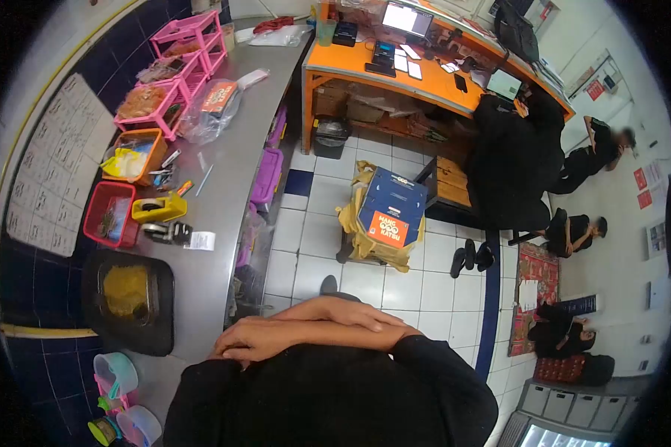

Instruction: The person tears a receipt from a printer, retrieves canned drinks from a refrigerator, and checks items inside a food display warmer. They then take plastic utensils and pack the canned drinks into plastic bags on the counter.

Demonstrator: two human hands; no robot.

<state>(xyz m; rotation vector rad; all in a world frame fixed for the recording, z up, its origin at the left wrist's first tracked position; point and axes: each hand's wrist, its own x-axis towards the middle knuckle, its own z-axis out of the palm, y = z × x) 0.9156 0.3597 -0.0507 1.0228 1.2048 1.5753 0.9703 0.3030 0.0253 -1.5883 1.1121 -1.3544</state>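
Observation:
My forearms are folded across each other in front of my black top point(313, 395). My left hand point(358, 313) lies flat over my right forearm near the elbow, fingers stretched out and holding nothing. On the other side, my right hand point(250, 339) rests over my left arm by the steel counter's edge; its fingers drape loosely, their tips partly hidden, with no object seen in it. Nearest on the counter point(231, 156) is a black tray point(130, 335) holding something yellowish-brown. A black labeller-like device point(164, 232) with a white label point(202, 241) lies beyond it.
Pink racks point(190, 30), a red basket point(101, 216) and a yellow tape dispenser point(160, 208) line the counter. A blue box point(391, 201) stands on the floor ahead. Behind it are an orange desk point(425, 74) and a person in black point(511, 156); several people sit at right.

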